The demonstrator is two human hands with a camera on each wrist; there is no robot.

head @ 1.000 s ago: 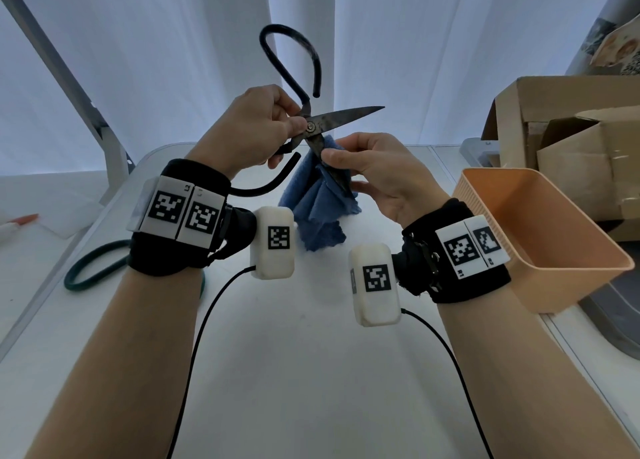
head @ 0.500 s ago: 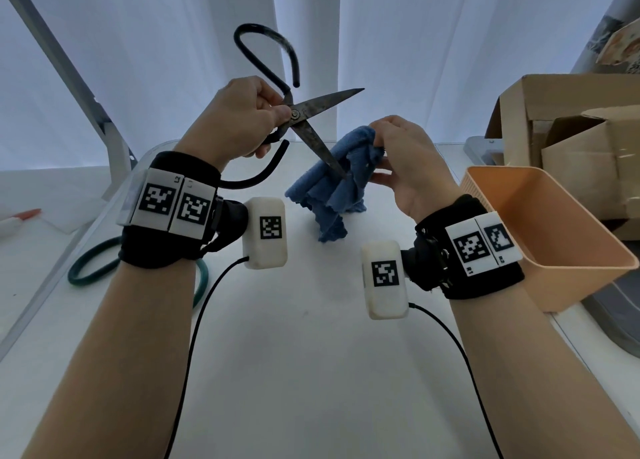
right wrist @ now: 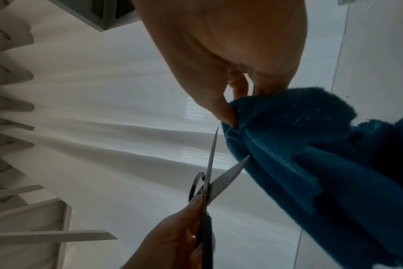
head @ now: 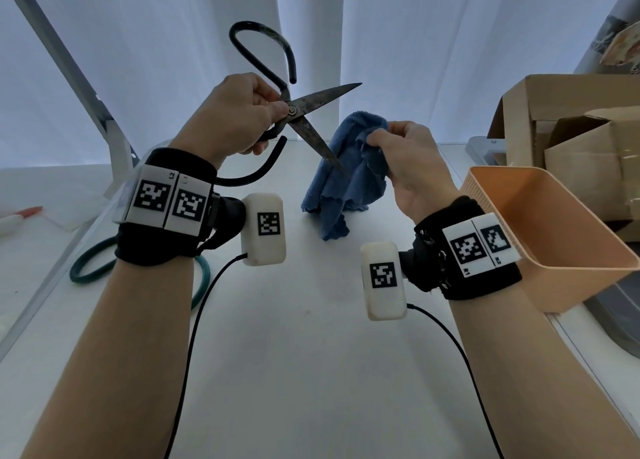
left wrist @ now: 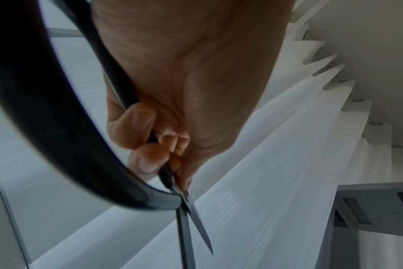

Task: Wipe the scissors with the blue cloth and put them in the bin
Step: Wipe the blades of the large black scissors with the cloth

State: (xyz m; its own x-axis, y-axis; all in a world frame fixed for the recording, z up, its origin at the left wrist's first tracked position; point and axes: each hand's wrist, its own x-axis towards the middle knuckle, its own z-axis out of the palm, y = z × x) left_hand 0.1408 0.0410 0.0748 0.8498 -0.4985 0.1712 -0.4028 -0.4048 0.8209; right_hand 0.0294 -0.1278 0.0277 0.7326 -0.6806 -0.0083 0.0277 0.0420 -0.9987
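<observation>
My left hand (head: pixel 266 112) grips the black-handled scissors (head: pixel 311 133) near the pivot, held up above the white table (head: pixel 294 337). The blades stand spread apart. One blade points up and right, the other slants down toward the blue cloth (head: pixel 349 178). My right hand (head: pixel 384 140) pinches the cloth's top, and the cloth hangs in folds. The lower blade's tip lies in front of the cloth. In the right wrist view the scissors (right wrist: pixel 209 174) sit just left of the cloth (right wrist: pixel 311 163). The left wrist view shows fingers (left wrist: pixel 147 160) curled round the scissors (left wrist: pixel 184 209). The orange bin (head: pixel 554 237) stands at the right.
Cardboard boxes (head: pixel 571 140) stand behind the bin. A green ring (head: pixel 90 271) lies on the table under my left wrist. White curtains hang behind the table. A grey metal post (head: pixel 69 67) slants up at the left. Cables run from both wrist units.
My right hand slid the cloth along the lower blade from near the pivot out to its tip and turned palm-up. The scissors shifted slightly left.
</observation>
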